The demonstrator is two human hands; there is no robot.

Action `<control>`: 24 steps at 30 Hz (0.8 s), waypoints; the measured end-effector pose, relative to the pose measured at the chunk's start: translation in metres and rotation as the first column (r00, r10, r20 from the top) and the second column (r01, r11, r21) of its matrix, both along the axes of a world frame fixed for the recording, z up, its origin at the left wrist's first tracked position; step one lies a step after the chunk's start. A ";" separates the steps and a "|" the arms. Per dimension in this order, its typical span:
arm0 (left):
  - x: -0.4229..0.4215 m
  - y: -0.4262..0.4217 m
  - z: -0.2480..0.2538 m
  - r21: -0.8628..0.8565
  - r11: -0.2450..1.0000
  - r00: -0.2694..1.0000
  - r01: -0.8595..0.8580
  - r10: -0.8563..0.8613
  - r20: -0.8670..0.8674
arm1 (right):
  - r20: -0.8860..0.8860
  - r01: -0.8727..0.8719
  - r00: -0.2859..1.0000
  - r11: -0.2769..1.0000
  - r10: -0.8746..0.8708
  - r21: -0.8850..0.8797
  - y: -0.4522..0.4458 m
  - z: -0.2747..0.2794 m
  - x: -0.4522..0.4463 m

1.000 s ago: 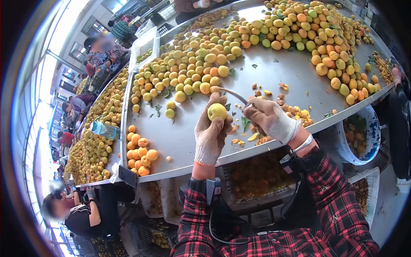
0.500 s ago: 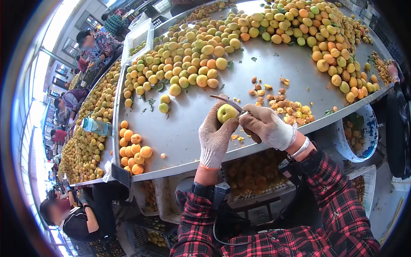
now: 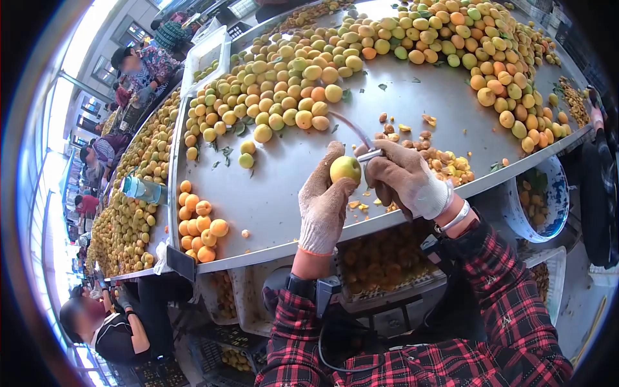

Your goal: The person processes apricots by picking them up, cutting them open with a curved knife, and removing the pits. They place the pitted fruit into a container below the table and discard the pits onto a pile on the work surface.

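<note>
My left hand (image 3: 325,203), in a soiled white glove, grips a yellow-green fruit (image 3: 345,169) between thumb and fingers. Close beside it on the right, my right hand (image 3: 407,182), gloved too, is closed around the handle of a curved knife (image 3: 351,128). The blade rises up and to the left above the fruit, apart from it. Both hands are over the near edge of the metal table (image 3: 284,187). Pits and cut pieces (image 3: 449,166) lie just beyond my right hand.
A large heap of fruit (image 3: 284,84) spreads over the table's far side. Orange fruits (image 3: 203,226) sit at the left corner near a blue bottle (image 3: 143,190). A bucket (image 3: 538,201) stands at the right, crates below. Several people work at the left.
The knife was level against the top of the fruit half a second ago; its blade is now raised off it. My right hand has turned slightly. The view has shifted since the earliest frame.
</note>
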State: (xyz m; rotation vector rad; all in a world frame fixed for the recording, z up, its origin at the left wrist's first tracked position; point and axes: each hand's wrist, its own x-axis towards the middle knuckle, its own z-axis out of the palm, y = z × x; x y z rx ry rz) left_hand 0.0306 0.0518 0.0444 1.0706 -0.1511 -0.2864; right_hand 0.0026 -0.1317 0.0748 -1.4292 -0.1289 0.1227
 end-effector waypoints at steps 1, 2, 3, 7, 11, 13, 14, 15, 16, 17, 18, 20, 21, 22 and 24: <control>0.000 -0.001 -0.001 -0.099 0.995 0.999 0.013 -0.017 -0.042 | 0.002 -0.037 0.999 0.999 0.037 0.004 0.001 0.001 0.000; 0.000 -0.002 -0.001 -0.098 0.995 0.999 0.014 -0.018 -0.042 | 0.003 -0.073 0.997 0.997 0.073 0.007 0.002 0.002 -0.001; 0.000 -0.003 0.000 -0.099 0.995 0.999 0.018 -0.022 -0.034 | 0.003 -0.072 0.997 0.997 0.072 0.007 0.003 0.002 -0.001; -0.006 -0.006 -0.001 0.091 0.996 0.999 0.000 -0.004 0.040 | -0.033 -0.042 0.999 0.999 0.043 0.027 0.007 -0.002 -0.002; -0.014 -0.011 0.007 0.210 0.973 0.992 -0.099 0.114 -0.060 | -0.201 -0.052 0.976 0.987 0.083 0.155 0.008 0.003 -0.005; -0.016 -0.007 0.007 0.231 0.970 0.997 -0.081 0.079 0.020 | -0.219 -0.052 0.972 0.990 0.081 0.134 0.010 0.003 -0.004; -0.015 -0.005 0.004 0.206 0.976 0.997 -0.074 0.074 0.006 | -0.212 -0.070 0.973 0.989 0.096 0.130 0.009 0.001 -0.003; -0.016 -0.005 0.003 0.208 0.974 0.996 -0.086 0.086 0.012 | -0.206 -0.084 0.972 0.989 0.109 0.124 0.008 0.000 -0.003; -0.017 -0.005 0.003 0.222 0.971 0.996 -0.084 0.076 0.045 | -0.200 -0.095 0.973 0.988 0.118 0.124 0.009 0.001 -0.003; -0.018 -0.005 0.003 0.236 0.968 0.995 -0.081 0.064 0.077 | -0.212 -0.080 0.972 0.992 0.100 0.100 0.010 0.003 -0.003; -0.018 -0.005 0.002 0.273 0.958 0.994 -0.087 0.065 0.088 | -0.225 -0.065 0.971 0.995 0.080 0.075 0.011 0.004 -0.004; -0.019 -0.005 0.005 0.285 0.953 0.987 -0.101 0.060 0.147 | -0.226 -0.077 0.970 0.994 0.091 0.073 0.011 0.000 -0.002; -0.019 -0.005 0.006 0.299 0.948 0.979 -0.108 0.049 0.199 | -0.233 -0.083 0.968 0.994 0.098 0.072 0.012 -0.002 -0.001; -0.019 -0.005 0.005 0.288 0.951 0.976 -0.111 0.049 0.214 | -0.242 -0.068 0.967 0.996 0.080 0.057 0.013 -0.003 0.000; -0.019 -0.004 0.003 0.263 0.959 0.974 -0.107 0.048 0.221 | -0.246 -0.084 0.964 0.994 0.098 0.066 0.014 -0.002 0.000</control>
